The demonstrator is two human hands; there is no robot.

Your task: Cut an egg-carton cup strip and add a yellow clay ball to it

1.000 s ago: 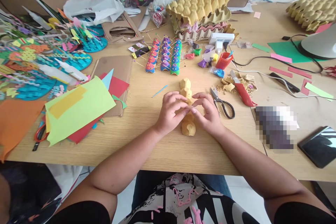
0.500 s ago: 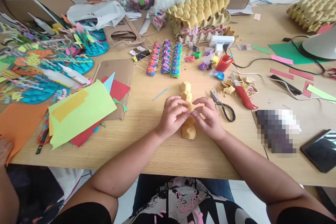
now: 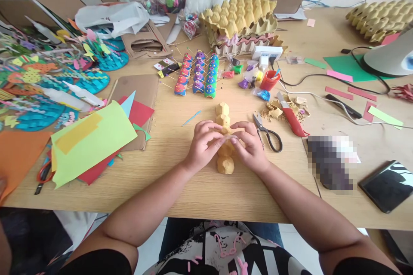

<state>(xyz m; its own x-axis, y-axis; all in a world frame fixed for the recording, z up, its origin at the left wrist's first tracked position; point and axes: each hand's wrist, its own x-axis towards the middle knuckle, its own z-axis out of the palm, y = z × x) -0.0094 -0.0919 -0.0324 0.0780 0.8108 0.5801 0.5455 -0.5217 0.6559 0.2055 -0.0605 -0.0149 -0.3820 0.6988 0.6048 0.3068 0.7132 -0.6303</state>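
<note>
A strip of yellow egg carton (image 3: 225, 165) lies lengthwise on the table, its middle bumps partly hidden behind my fingers. Just above it, my left hand (image 3: 202, 145) and my right hand (image 3: 251, 148) meet, thumbs and fingers bent in a pinch. Between the fingertips stretches a small, thin, pale piece (image 3: 230, 136), too small to name. Right of my right hand lie black-handled scissors (image 3: 267, 131). On the left, a thin blue stick (image 3: 191, 118) rests on the wood. Three painted egg-carton strips (image 3: 199, 73) with pins and sticks poking out stand farther back.
Stacked egg trays (image 3: 238, 15) rise at the back. A red utility knife (image 3: 293, 116) lies by carton scraps, near a red cup (image 3: 270, 80). Coloured sheets (image 3: 93, 142) cover the left; a cable (image 3: 332, 114) crosses the right. Another person's hand (image 3: 2, 184) shows at the left edge.
The whole view has shifted slightly, so things sit farther left in the picture. My hands stay over the egg-carton strip, still pinching the thin pale piece, with little finger movement.
</note>
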